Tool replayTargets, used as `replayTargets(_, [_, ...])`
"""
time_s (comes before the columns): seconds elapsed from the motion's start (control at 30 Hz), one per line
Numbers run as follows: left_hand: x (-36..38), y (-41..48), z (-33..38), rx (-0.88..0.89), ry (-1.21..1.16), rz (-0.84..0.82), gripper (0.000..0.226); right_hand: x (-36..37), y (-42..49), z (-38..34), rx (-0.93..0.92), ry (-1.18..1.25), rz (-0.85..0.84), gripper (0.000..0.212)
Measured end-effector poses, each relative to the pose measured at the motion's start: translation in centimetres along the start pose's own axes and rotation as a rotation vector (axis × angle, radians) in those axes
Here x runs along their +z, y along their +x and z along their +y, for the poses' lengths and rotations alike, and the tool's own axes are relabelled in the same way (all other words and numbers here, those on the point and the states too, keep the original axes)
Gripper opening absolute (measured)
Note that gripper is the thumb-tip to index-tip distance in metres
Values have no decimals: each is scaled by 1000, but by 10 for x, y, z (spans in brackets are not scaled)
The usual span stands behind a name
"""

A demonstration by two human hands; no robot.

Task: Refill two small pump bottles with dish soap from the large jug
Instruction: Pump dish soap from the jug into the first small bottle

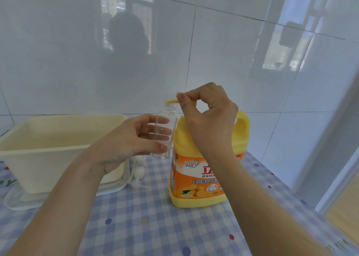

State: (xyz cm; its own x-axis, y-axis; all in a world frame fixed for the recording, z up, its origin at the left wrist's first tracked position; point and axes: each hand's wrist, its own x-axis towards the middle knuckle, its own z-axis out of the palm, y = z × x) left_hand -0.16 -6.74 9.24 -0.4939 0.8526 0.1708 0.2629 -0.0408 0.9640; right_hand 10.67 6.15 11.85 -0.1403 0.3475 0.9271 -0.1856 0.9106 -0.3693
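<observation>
Two hands meet at the jug's top. The left hand curls its fingers round a clear small bottle, held upright just left of the jug. The right hand, nearer the jug's top, presses thumb and forefinger tip to tip; on what, I cannot tell. The jug's yellow spout reaches left over the bottle's open mouth, and the jug stands on the tabletop.
</observation>
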Motion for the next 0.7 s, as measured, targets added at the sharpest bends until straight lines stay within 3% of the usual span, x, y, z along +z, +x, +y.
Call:
replayTargets(0.23, [-1, -2, -3, -56, 41, -21, 76, 0, -13, 8, -35, -39, -6, 19])
replayTargets(0.57, [10, 3, -9, -58, 23, 111, 56, 1, -18, 8, -4, -31, -8, 21])
replayTargets(0.7, [12, 1, -3, -76, 61, 100, 62, 1, -17, 7, -15, -30, -3, 21])
